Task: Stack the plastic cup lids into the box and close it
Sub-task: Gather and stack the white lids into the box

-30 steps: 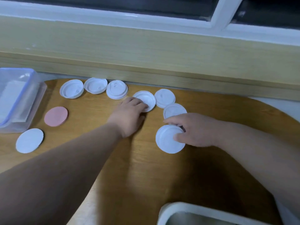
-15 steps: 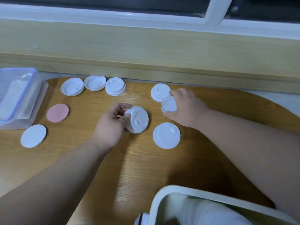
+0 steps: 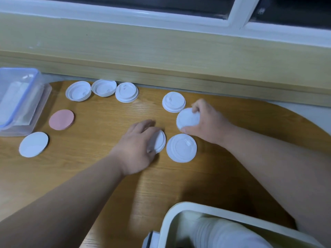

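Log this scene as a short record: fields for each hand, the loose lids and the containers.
Left hand: grips left lid
Right hand: holds tilted lid
Loose lids: five flat on table, nearest loose lid beside left lid
White box: open, blurred white stack inside
Clear container: far left, near pink disc and white disc

wooden table [image 3: 107, 176]; white-framed window [image 3: 238, 13] behind

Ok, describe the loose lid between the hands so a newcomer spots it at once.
On the wooden table, look between the left hand and right hand. The free white lid lies flat and untouched; the left-hand lid and right-hand lid are gripped.
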